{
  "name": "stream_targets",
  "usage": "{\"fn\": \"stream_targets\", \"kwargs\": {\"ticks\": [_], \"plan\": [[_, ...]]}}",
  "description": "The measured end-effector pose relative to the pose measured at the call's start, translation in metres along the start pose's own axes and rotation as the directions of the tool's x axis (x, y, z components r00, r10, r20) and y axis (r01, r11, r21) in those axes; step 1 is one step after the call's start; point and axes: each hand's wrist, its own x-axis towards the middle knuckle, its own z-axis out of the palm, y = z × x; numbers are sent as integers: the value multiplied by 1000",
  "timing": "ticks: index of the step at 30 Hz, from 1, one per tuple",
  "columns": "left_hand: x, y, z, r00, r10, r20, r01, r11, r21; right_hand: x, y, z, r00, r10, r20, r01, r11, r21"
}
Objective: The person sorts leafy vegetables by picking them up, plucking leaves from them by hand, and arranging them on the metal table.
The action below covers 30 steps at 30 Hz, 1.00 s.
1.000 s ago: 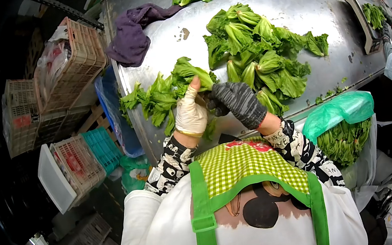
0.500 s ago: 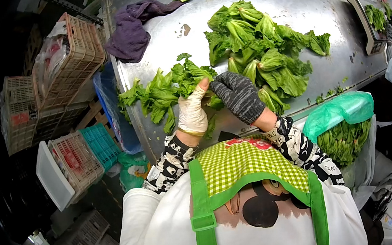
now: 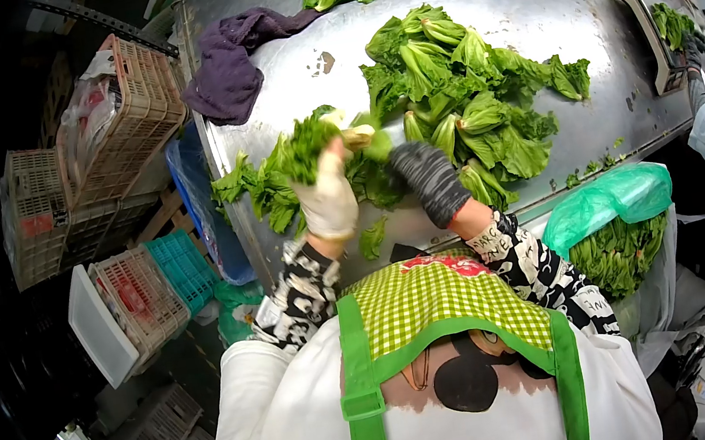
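White glare lies across the metal table (image 3: 512, 12), strongest left of its middle; the lamp is out of view. Around the crates (image 3: 125, 116) it is dim, sinking into black shadow. The lettuce (image 3: 303, 151) in the left hand (image 3: 328, 198) is blurred, as are the right hand's (image 3: 432, 178) fingertips; the apron (image 3: 451, 291) looks sharp. Wide-lens distortion bends the edges, and the corners are black.

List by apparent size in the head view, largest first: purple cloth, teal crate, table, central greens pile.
1. Table
2. Central greens pile
3. Purple cloth
4. Teal crate, partly hidden, so its true size is unsure
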Motion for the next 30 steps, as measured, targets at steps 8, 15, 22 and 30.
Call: {"fn": "stream_targets", "kwargs": {"ticks": [8, 15, 22, 30], "plan": [[97, -53, 3, 953, -183, 242, 5, 807, 590, -13, -4, 4, 948, 35, 315, 232, 601, -765], [89, -40, 10, 959, -267, 91, 232, 930, 285, -14, -4, -8, 966, -65, 249, 213, 745, -632], [55, -2, -13, 776, -459, 433, 628, 487, -607, -8, -40, -3, 960, -275, -49, 269, 958, -104], [20, -2, 2, 769, -465, 439, 634, 462, -620, -18, -78, 3, 669, -744, 0, 618, 555, -556]]}}
